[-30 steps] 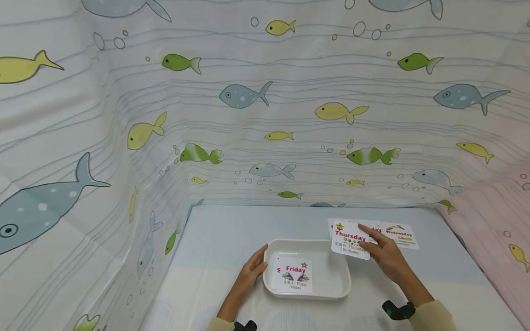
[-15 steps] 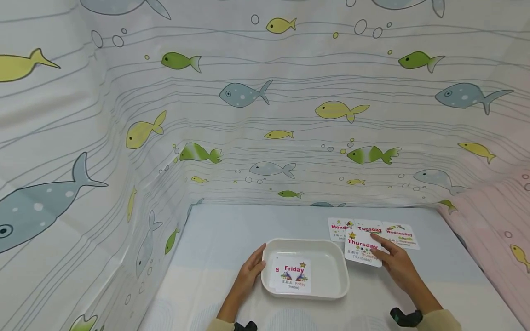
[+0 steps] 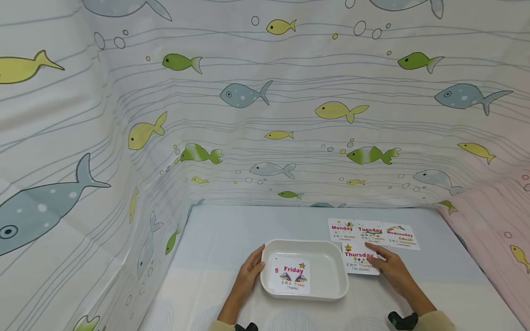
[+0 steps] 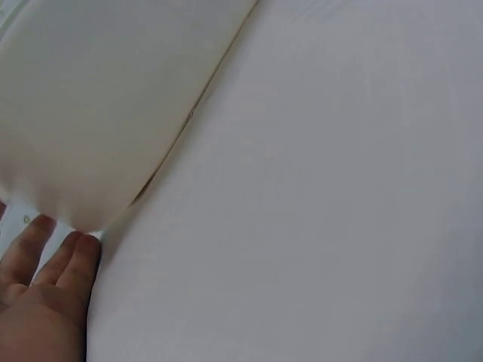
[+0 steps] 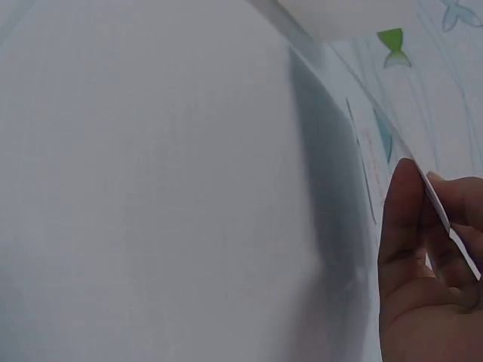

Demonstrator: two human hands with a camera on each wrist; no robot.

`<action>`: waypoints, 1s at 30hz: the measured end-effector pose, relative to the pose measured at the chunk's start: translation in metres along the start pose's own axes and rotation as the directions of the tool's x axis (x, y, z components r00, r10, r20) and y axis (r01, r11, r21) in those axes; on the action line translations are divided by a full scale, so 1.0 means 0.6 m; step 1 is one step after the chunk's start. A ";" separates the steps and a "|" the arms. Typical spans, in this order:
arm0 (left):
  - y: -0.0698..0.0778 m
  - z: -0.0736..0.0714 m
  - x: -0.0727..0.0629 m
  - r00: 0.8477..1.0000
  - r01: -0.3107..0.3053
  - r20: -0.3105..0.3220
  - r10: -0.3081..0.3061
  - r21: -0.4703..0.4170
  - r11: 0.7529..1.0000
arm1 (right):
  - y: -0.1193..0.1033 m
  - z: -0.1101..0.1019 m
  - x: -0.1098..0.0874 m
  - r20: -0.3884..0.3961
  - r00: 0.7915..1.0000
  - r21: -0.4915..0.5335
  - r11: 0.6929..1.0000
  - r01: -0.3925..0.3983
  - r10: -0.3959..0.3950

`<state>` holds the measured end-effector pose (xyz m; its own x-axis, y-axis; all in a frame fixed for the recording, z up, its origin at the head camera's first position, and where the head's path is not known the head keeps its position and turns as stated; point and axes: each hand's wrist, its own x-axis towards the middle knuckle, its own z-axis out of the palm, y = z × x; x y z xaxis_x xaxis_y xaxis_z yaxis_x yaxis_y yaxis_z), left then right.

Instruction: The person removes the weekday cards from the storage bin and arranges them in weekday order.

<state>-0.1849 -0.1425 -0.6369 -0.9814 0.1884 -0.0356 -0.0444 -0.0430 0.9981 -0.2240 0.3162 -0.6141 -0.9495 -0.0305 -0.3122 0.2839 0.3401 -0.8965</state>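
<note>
The right hand [image 3: 391,267] is pinching the Thursday card [image 3: 357,257].
It is holding the card just right of the white tray [image 3: 327,273], on the near side of the Tuesday card [image 3: 369,229]. The left hand [image 3: 247,272] is touching the tray's left end with nearly straight fingers. The Friday card [image 3: 294,278] is lying inside.

Site: cloth-screened, booth-like enclosure; building type cannot be told. Evidence: creased white fabric sheeting printed with blue, green and yellow fish [image 3: 290,122], pinkish at right, standing behind and along both sides of a pale blue-and-white, cloth-covered worktop [image 3: 248,225].
</note>
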 end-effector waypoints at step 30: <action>0.005 0.000 0.000 1.000 -0.004 0.018 0.005 -0.047 0.999 | 0.009 0.041 0.019 -0.076 0.996 -0.318 0.948 0.019 -0.045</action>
<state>-0.1849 -0.1429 -0.6341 -0.9781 0.2059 -0.0299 -0.0493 -0.0897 0.9947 -0.2299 0.2946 -0.6305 -0.9688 0.0262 -0.2465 0.2091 0.6203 -0.7559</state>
